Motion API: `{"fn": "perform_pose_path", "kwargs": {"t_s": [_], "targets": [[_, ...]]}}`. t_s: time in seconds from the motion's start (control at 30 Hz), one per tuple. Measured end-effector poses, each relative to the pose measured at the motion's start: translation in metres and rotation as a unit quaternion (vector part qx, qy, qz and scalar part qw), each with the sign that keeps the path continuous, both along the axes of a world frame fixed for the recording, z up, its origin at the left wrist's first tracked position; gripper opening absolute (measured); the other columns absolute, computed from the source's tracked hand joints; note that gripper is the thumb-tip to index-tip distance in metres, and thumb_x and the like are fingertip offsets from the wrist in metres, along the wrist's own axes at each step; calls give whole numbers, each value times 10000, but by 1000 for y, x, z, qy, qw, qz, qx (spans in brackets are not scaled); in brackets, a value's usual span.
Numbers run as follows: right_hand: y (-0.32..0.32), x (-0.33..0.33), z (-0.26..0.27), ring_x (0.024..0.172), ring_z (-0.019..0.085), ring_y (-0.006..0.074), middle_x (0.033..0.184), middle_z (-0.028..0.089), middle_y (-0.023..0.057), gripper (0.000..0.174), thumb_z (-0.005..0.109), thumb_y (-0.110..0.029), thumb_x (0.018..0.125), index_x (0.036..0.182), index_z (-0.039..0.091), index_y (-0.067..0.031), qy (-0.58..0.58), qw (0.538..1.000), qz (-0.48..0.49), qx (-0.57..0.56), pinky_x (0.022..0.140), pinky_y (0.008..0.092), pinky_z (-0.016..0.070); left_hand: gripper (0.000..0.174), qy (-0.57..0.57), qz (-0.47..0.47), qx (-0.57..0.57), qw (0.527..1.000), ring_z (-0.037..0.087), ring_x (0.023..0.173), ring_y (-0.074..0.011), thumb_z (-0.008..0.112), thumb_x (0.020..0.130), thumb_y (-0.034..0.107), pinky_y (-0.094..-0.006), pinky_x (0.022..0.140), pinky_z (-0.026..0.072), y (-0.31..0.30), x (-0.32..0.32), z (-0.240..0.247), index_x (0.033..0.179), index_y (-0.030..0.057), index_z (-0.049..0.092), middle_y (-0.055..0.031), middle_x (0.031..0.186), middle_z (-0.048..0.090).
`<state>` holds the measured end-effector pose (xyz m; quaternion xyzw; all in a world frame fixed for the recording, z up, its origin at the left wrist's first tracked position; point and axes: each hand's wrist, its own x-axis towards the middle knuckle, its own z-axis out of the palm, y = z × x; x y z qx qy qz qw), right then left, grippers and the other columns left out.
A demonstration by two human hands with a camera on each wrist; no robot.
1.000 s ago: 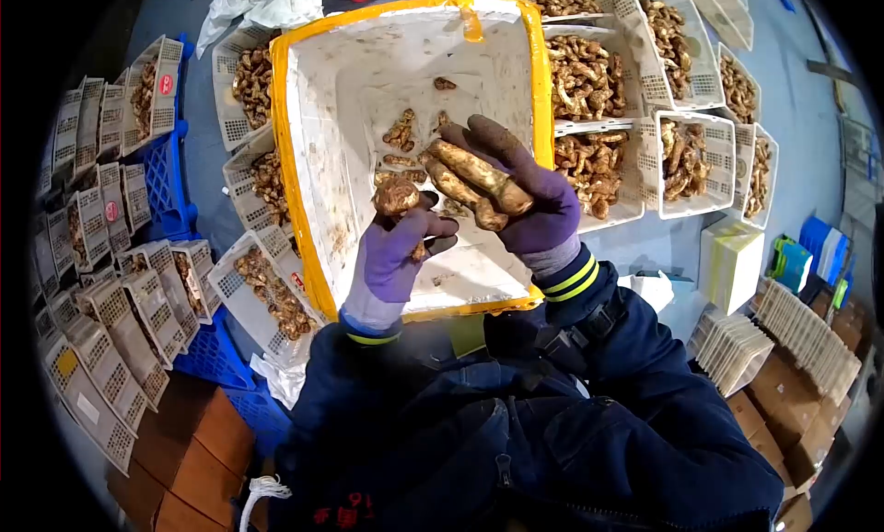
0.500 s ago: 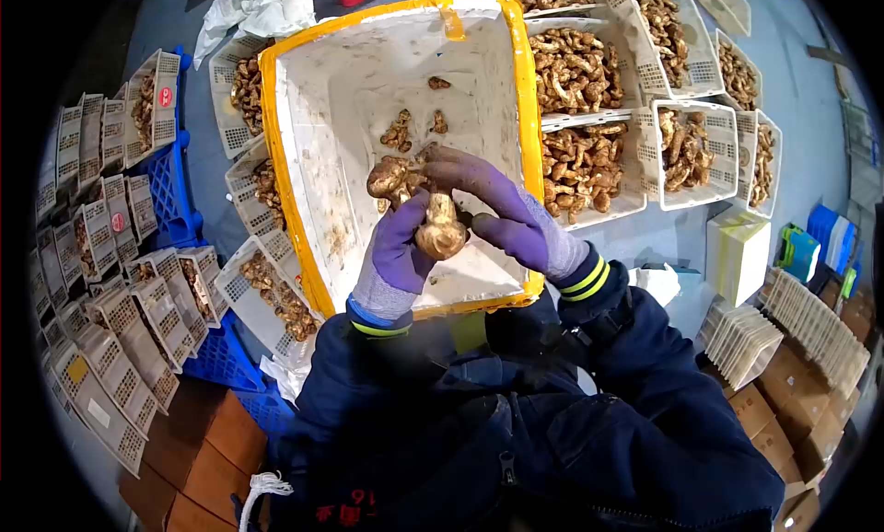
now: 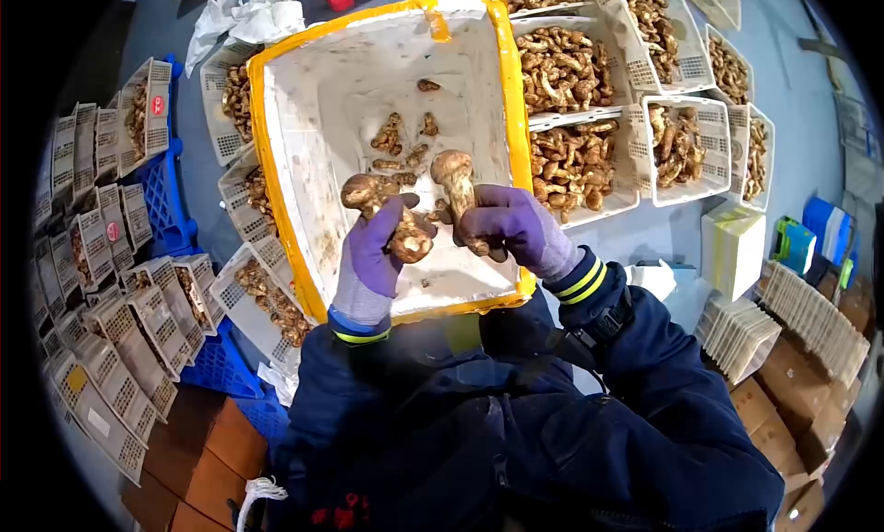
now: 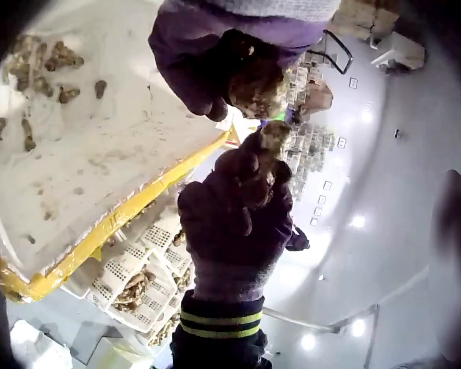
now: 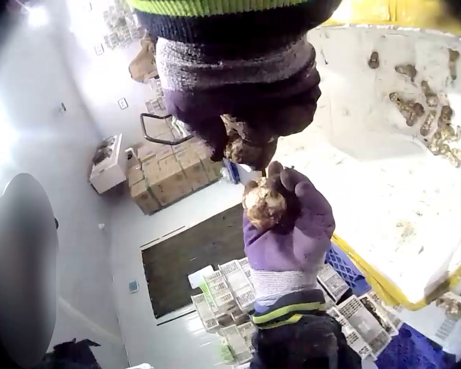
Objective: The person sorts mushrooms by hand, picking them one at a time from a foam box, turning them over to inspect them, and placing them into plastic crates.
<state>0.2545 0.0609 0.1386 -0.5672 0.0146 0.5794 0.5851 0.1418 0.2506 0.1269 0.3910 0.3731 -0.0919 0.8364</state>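
A blue-grey surface [image 3: 622, 237] spread behind the work, crowded with white perforated baskets: seven filled ones [image 3: 715, 168] could be counted to the person's right and three [image 3: 241, 308] close on the left, with further stacks beyond too packed to number. Between them stood one white foam box [image 3: 313, 109], its rim bound in yellow tape [image 3: 517, 90].

Over the near half of that box were two purple-gloved hands. The right hand [image 3: 520, 221] pinched one thick-stemmed mushroom [image 3: 452, 169] by its lower stem, cap pointing away from the body, long axis running nearly straight out and leaning slightly. The left hand [image 3: 371, 253] gripped a capped mushroom [image 3: 364, 193] slanting from far left to near right; whether the pale knob [image 3: 411, 244] by its thumb was the same mushroom's foot or a second piece could not be told. The two holds sat side by side, near but apart. Below lay at least six small loose mushrooms [image 3: 389, 134], some partly overlapping.
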Motion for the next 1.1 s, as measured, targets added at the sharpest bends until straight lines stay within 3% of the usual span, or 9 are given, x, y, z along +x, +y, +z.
{"fn": "perform_pose_path", "kwargs": {"t_s": [0.07,0.33,0.37,0.5,0.73,0.9,0.93,1.0,1.1], "targets": [[-9,-2,-24,695,593,223,825,594,89,107,609,-44,790,890,642,-29,-461,879,56,110,629,288,463,445,-45,-36,79,995,672,875,-197,485,1005,339,-316,802,550,1,-3,-3,1209,-56,512,-109,890,660],[-20,0,-11,590,555,147,800,594,59,72,648,-77,768,822,632,-31,-273,962,6,1,555,250,423,451,-13,-43,13,999,672,882,-204,506,999,324,-324,820,552,-8,8,5,1249,-50,480,-111,899,665],[-21,1,-19,556,519,81,794,601,42,85,639,-104,797,830,641,-26,-435,899,55,14,514,221,389,437,-20,-25,-29,999,659,949,-227,520,994,292,-346,843,549,-8,7,0,1271,-43,470,-123,985,654],[-12,6,3,647,549,84,783,617,29,188,656,-175,834,889,627,2,-107,991,-33,-73,571,243,444,433,-59,-14,-50,997,622,1045,-248,534,985,233,-390,896,530,-16,12,-3,1317,-32,448,-146,1167,596],[-16,3,-4,729,541,99,975,630,53,491,636,-126,747,1214,554,-2,-59,982,-172,48,635,241,465,353,44,-117,212,969,645,727,-135,636,892,256,-255,637,503,-41,36,6,1093,-33,604,-62,808,661],[-24,12,-10,1275,467,178,1364,505,123,742,668,-9,683,1389,440,-9,-200,975,-64,80,1080,316,365,273,36,-429,362,827,680,765,-214,677,785,202,-336,695,526,-48,45,-7,995,28,664,-110,842,693],[-25,12,-14,1185,525,167,1278,560,111,711,689,-36,693,1365,459,-12,-212,971,-36,102,1028,313,413,278,-41,-497,399,770,683,800,-232,676,773,197,-349,721,529,-50,39,-19,1008,49,668,-103,863,701],[-28,10,-27,999,626,219,1042,638,122,576,725,-98,699,1240,543,-28,-267,964,-13,-5,888,333,493,289,-26,-413,243,877,681,797,-235,684,760,233,-337,713,529,-58,29,-49,996,68,670,-106,845,698],[-47,21,-48,831,586,173,922,598,87,415,740,-149,708,1073,575,-41,-231,965,-114,-50,741,313,500,439,78,-522,206,824,655,717,-151,742,736,288,-290,657,515,-75,69,-7,993,-50,632,-99,744,662]]}}
